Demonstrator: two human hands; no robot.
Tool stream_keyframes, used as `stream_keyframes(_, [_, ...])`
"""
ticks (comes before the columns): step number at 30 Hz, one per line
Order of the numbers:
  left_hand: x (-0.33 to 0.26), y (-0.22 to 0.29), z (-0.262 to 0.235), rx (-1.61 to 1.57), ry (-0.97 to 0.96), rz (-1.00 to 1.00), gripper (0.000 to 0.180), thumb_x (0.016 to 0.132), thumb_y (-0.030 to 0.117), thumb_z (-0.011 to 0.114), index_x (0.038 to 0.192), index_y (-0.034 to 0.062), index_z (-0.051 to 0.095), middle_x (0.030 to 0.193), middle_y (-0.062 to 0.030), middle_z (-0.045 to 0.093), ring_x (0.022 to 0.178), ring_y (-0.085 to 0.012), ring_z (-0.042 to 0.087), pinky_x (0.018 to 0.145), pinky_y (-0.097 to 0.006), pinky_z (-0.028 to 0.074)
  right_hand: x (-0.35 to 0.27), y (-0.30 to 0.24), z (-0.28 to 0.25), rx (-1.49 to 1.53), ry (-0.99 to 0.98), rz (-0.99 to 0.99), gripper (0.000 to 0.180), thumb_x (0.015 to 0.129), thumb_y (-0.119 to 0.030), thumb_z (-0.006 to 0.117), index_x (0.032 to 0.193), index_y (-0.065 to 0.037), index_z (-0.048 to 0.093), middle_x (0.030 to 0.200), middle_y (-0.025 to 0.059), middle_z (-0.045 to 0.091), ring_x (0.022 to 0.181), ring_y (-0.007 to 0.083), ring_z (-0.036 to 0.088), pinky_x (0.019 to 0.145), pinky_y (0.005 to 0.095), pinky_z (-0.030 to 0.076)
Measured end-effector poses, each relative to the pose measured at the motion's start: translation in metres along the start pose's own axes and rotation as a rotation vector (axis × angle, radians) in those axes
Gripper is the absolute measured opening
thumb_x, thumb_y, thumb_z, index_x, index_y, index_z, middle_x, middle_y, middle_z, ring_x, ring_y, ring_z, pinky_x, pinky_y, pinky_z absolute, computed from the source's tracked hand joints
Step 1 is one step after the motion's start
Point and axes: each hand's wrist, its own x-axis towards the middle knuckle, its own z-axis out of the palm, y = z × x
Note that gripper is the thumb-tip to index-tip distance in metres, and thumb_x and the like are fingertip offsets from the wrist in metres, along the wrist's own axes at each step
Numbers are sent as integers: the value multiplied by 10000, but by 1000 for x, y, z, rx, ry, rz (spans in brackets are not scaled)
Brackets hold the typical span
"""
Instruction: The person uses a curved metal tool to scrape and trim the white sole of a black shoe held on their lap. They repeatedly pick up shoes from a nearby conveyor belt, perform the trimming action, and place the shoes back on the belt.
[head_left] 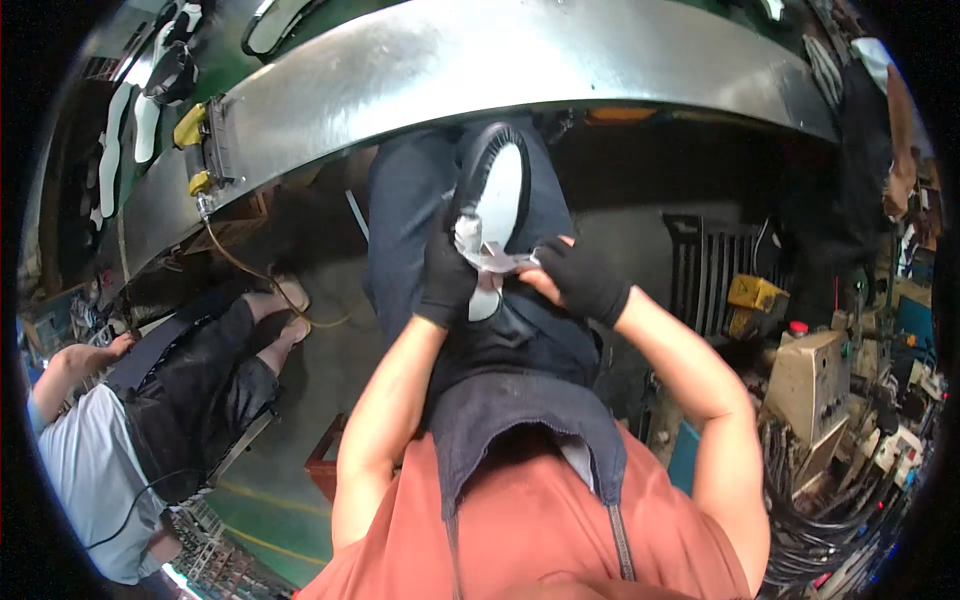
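A dark shoe upper (pixel 466 190) with a white sole side (pixel 503 190) lies bottom up across my lap, its toe pointing toward the bench. My left hand (pixel 447 272), in a black fingerless-looking glove, grips its left side near the middle. My right hand (pixel 580 278), gloved in black too, pinches the right end of a thin, whitish, shiny strip (pixel 500 263). That strip crosses over the shoe's waist toward my left fingers. Whether it is tape or film I cannot tell. Part of the heel end is covered by the strip and my left hand.
A curved metal bench (pixel 400 75) runs across ahead of my knees. On its left lies a yellow air tool (pixel 192 140) with a hose (pixel 235 262). A co-worker (pixel 190 400) sits at left. At right are a black slatted rack (pixel 715 270), a yellow container (pixel 757 295) and a control box (pixel 810 380).
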Motion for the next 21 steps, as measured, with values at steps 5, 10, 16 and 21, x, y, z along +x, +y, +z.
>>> stream_keyframes(5, [10,-6,-13,70,-207,6,563,837,124,634,1333,33,383,1237,-121,509,1154,-203,472,993,-344,370,-13,-5,-69,-32,-344,60,305,882,-350,564,853,-48,594,772,140,576,699,303,587,576,386,463])
stream_keyframes(10, [-11,-6,-18,173,-432,-21,396,961,79,391,1350,9,393,1335,-134,462,1218,-198,437,1056,-335,319,0,-36,-79,123,-186,-281,352,873,-372,561,764,-37,552,727,174,569,675,340,597,594,414,480])
stream_keyframes(16, [-25,25,29,303,-50,-94,376,997,230,361,1222,-36,502,1155,-173,578,1056,-250,563,920,-356,429,-54,-15,-61,-9,-252,165,395,918,-383,506,821,-12,601,759,210,600,702,366,605,620,427,469])
stream_keyframes(21, [-37,38,72,647,65,117,408,957,336,451,1160,-8,532,1074,-211,602,1005,-338,585,858,-372,450,-92,-10,-87,225,-409,482,399,927,-379,500,850,1,592,776,217,601,721,385,599,633,423,466])
